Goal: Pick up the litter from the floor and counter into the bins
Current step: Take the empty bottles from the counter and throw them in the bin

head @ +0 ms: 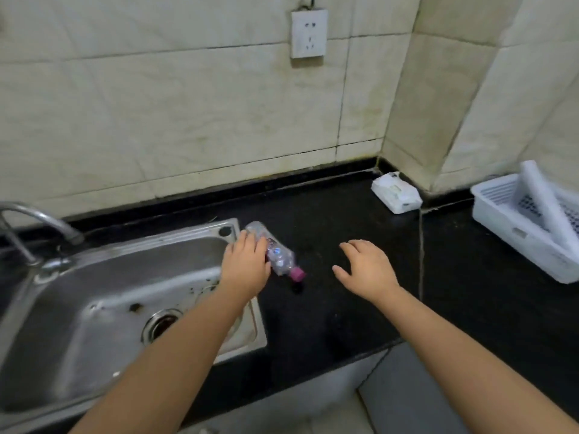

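A crumpled clear plastic bottle (275, 255) with a pink cap lies on its side on the black table (344, 302), just right of the steel sink (94, 308). The left hand (246, 266) curls over its middle, gripping it. The right hand (366, 266) hovers nearby, open and holding nothing; a white packet (396, 192) sits well behind in the corner.

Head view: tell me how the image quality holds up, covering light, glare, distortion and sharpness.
Head view: soft, even indoor light; the sink steel shows broad pale glare; the black counter is dark enough to swallow detail; wide-angle bending curves the wall tile lines and counter edge; the whole frame is slightly soft, so the bottle label under the left hand is unreadable.
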Available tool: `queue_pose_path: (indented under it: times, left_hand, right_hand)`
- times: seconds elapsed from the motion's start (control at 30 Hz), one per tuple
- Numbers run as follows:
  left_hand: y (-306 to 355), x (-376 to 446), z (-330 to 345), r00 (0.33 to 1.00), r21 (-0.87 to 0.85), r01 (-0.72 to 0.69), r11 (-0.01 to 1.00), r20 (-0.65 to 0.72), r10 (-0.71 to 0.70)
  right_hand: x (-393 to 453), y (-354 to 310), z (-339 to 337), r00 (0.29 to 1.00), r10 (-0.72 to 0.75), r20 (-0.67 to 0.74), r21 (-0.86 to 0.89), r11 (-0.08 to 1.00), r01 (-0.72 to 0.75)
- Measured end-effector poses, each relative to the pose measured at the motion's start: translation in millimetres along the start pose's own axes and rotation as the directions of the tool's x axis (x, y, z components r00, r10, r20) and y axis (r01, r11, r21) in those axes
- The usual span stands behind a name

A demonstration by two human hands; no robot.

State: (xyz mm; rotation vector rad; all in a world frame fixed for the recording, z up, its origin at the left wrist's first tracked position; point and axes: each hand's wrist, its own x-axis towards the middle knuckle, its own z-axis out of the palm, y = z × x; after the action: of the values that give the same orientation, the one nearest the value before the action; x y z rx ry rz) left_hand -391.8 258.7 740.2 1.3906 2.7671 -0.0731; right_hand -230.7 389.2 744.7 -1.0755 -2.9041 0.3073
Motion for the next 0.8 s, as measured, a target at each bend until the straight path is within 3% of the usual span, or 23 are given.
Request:
queue_pose_path:
  times: [0.1, 0.23, 0.37, 0.5, 0.6, 0.7, 0.8]
  left_hand:
    - [-41, 31, 19, 0.997, -0.014, 0.064, 0.998, 0.039, -0.064]
    - [-82, 82, 32, 0.995, -0.012, 0.015, 1.0, 0.099, -0.014]
    - [-101, 127, 37, 0.99, -0.02, -0.051, 0.998, 0.13, 0.053]
    - [-90, 162, 34, 0.98, -0.047, -0.108, 0.993, 0.16, 0.114]
    - [-60, 179, 27, 0.965, -0.044, -0.208, 0.977, 0.155, 0.213]
    - [-4, 186, 13, 0.917, -0.011, -0.384, 0.923, 0.111, 0.383]
    - [79, 171, -4, 0.812, 0.008, -0.58, 0.814, 0.079, 0.578]
  right_hand:
    - [50, -38, 34, 0.988, -0.008, 0.151, 0.034, 0.999, 0.003]
    - [96, -72, 66, 0.93, 0.128, 0.346, 0.171, 0.965, -0.196]
    - [122, -78, 88, 0.903, 0.166, 0.395, 0.25, 0.927, -0.28]
    - [132, -59, 80, 0.947, 0.166, 0.274, 0.407, 0.872, -0.271]
    - [127, -31, 55, 0.96, 0.256, 0.117, 0.482, 0.83, -0.28]
    - [99, 10, 20, 0.918, 0.394, -0.042, 0.468, 0.82, -0.331]
    - [34, 55, -13, 0.82, 0.547, -0.169, 0.381, 0.804, -0.457]
